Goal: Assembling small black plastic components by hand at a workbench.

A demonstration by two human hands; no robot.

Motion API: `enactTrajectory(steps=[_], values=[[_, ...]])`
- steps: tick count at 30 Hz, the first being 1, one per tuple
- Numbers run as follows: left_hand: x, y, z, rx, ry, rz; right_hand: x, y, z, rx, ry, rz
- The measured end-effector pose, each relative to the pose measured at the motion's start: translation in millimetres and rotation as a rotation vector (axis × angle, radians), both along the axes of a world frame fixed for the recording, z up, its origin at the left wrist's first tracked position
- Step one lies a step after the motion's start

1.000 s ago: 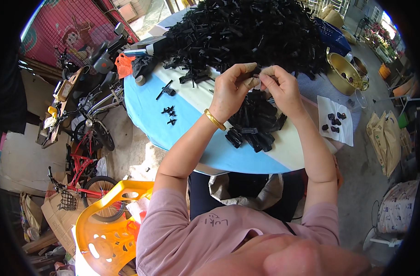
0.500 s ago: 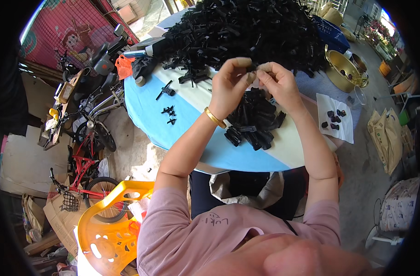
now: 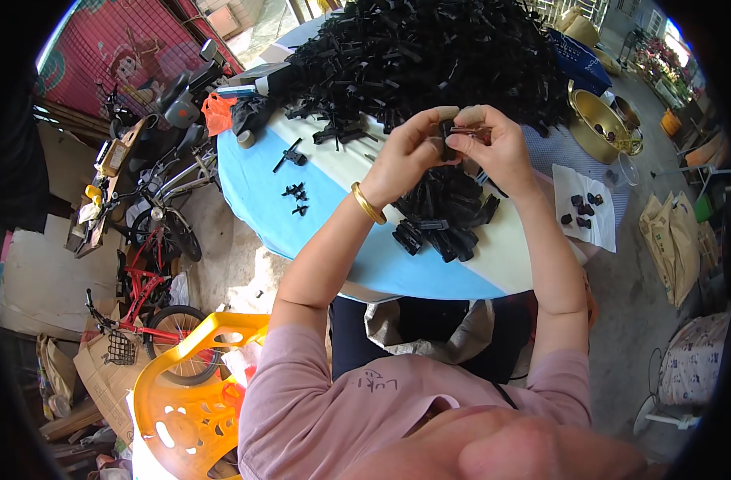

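My left hand (image 3: 409,158) and my right hand (image 3: 497,150) meet above the table, fingertips almost touching. Both are pinched closed around a small black plastic part (image 3: 447,142), mostly covered by my fingers. Pale coverings sit on some fingertips, and a gold bangle (image 3: 367,204) circles my left wrist. Just below my hands lies a loose bunch of black plastic pieces (image 3: 441,210). Beyond them rises a large heap of similar black pieces (image 3: 429,60). To the left, a black piece with a long stem (image 3: 291,155) and several tiny black bits (image 3: 296,192) rest on the cloth.
The round table (image 3: 257,188) has a blue and cream cover. On its right are a white sheet (image 3: 601,232) with several dark lumps and a gold-coloured pot (image 3: 593,132). An orange plastic bag (image 3: 217,114) is at the far left edge. A yellow chair (image 3: 161,384) stands lower left.
My hands have turned slightly, and the right one has shifted a little to the right. The dark part between my fingertips now shows more plainly. The pieces on the table look unmoved.
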State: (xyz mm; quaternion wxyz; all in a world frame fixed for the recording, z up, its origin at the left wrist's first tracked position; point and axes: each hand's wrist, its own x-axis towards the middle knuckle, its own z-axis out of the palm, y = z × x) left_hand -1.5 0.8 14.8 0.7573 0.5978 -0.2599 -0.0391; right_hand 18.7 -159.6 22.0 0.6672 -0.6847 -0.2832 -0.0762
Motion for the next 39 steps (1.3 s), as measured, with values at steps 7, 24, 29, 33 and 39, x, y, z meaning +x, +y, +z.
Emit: enactTrajectory(steps=[7,24,29,33,39], values=[[1.4,-3.9,-5.6,0.133,-0.151,0.169,6.8,-5.8,-3.5,-0.033,0.296,0.096],[2.3,-0.2,-12.5,0.215,-0.304,0.385,-3.5,2.4,-2.6,-0.173,0.237,0.036],[-0.9,8.2,2.3,0.444,-0.412,0.344,3.3,-3.3,-1.3,-0.105,0.242,0.12],[-4.8,24.2,16.0,0.297,-0.147,-0.049,22.1,-26.4,-0.2,0.043,0.365,0.236],[34.2,63.4,-8.3,0.875,-0.29,0.355,25.6,-19.9,-8.0,0.06,0.312,0.117]])
